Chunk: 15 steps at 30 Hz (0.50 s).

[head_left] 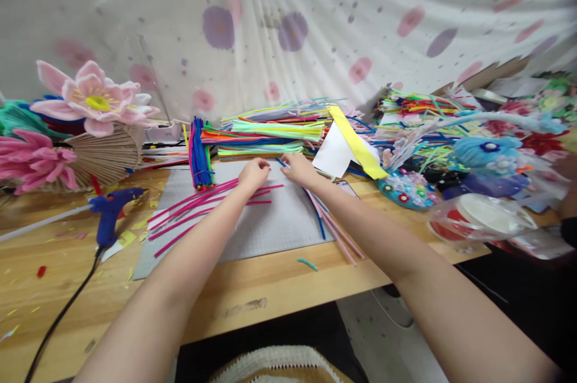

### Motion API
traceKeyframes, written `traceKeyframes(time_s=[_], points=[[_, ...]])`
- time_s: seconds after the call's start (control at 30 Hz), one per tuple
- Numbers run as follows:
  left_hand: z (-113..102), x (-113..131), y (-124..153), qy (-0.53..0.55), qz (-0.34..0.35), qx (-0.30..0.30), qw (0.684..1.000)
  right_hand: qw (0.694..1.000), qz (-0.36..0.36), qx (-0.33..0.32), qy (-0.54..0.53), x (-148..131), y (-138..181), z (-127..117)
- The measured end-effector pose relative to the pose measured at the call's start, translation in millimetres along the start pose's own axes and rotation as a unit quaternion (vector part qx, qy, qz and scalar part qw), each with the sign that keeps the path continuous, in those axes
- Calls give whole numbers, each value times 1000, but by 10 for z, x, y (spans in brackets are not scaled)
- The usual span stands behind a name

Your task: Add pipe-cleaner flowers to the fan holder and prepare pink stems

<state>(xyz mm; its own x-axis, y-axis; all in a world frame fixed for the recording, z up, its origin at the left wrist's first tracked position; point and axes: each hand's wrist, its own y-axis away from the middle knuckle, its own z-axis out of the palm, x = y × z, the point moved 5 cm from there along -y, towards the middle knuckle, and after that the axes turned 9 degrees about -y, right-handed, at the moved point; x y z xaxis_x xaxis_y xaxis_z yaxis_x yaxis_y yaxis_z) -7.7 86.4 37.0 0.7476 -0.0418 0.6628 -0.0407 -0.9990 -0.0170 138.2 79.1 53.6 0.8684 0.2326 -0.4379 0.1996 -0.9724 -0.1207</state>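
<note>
Head view: right hand (pixel 295 169) appears to pinch a dark blue stem (pixel 281 162) toward the back of a grey mat (pixel 270 232), while the left hand (pixel 253 174) curls close beside it, whether gripping anything impossible to make out.

The step in hand looks to be fingertip handling of single stems; the next move would seem to call for a light pinch and a clear gap between both hands. Magenta stems (pixel 198 199) fan across the mat around the left forearm, and pale pink stems (pixel 336 233) cross its right edge. An upright bundle (pixel 201 157) crowds the left side; white paper (pixel 331 151) and a yellow strip (pixel 358 142) hem in the right. Farther left, a blue glue gun (pixel 108 217) trails its cord (pixel 63 305) over the counter (pixel 252 305).
</note>
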Motion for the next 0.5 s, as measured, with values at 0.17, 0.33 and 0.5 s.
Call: traceKeyframes(time_s=[0.17,0.33,0.5], points=[[-870,-464,19,-139,-94,269,949,993,18,-87,-74,-149,-365,378],[-1077,-1016,-56,-128,-215,252,935,986,7,-105,-128,-261,-697,575],[-1017,-1327,-165,19,-270,176,947,974,32,-107,-199,-284,-978,689]])
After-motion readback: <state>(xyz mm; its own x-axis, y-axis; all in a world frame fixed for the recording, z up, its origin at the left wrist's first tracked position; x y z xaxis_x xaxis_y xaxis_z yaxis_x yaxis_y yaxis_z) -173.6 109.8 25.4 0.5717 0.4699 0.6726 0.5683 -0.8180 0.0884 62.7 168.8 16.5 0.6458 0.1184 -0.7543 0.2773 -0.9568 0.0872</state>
